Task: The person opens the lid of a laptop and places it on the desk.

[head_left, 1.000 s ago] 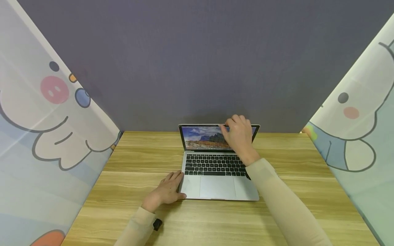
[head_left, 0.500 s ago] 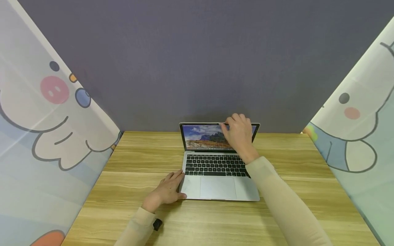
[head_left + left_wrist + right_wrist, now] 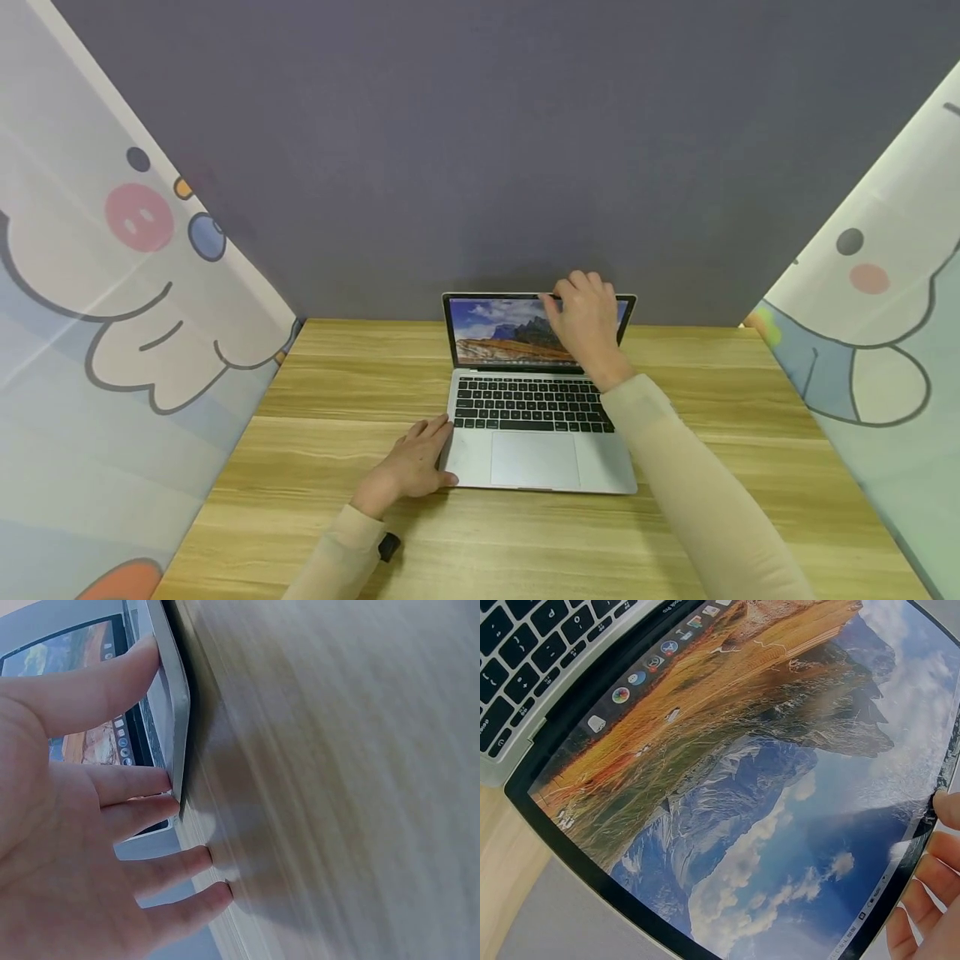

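A silver laptop (image 3: 534, 458) with black keys stands on the wooden table, its lit screen (image 3: 495, 329) raised and showing a mountain landscape. The right hand (image 3: 588, 329) pinches the screen's top edge right of centre, thumb on the front and fingers behind. In the right wrist view, the thumb (image 3: 949, 808) lies on the black bezel. At the base's left front corner rests the left hand (image 3: 411, 462), fingers extended. The left wrist view shows its thumb (image 3: 112, 686) on the base's edge, two fingertips against the side and two others touching the table.
The wooden table (image 3: 315, 417) stretches out on both sides of the laptop. Behind it rises a dark grey panel (image 3: 480, 167). Panels with cartoon animals (image 3: 138, 217) stand at left and right. A small black object (image 3: 388, 547) sits at the left wrist.
The right hand has tilted the screen slightly further back, so its top edge sits higher in the head view. The left hand stays at the base's corner. The head view has shifted slightly.
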Demonstrator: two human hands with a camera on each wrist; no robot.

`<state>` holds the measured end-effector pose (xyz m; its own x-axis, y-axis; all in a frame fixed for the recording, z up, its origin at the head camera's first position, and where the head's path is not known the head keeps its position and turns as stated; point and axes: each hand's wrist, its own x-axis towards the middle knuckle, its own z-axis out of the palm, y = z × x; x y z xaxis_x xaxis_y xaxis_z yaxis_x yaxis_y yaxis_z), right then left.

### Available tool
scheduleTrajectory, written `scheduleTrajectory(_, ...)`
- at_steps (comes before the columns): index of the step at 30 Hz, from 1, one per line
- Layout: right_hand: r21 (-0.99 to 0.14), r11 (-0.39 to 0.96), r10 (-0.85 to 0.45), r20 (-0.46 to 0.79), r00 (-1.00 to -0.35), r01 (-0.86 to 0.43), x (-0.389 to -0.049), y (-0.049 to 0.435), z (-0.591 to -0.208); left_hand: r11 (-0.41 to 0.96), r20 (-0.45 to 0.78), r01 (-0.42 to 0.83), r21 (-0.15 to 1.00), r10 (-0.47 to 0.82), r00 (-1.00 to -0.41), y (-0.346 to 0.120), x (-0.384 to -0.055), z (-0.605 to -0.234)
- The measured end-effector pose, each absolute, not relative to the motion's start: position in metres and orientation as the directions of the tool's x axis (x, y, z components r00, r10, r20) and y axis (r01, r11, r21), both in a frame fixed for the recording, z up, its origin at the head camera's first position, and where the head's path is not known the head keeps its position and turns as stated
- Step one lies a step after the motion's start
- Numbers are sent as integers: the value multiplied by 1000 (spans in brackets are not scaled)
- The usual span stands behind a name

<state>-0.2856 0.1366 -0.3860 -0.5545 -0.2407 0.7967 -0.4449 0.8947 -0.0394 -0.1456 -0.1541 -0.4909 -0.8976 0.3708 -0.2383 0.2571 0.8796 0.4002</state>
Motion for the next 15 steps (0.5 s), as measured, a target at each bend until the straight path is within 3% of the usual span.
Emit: scheduleTrajectory(15, -55, 898, -238, 773, -588, -436, -289, 136, -388, 888, -235, 254, 384, 360, -903, -153, -145, -494)
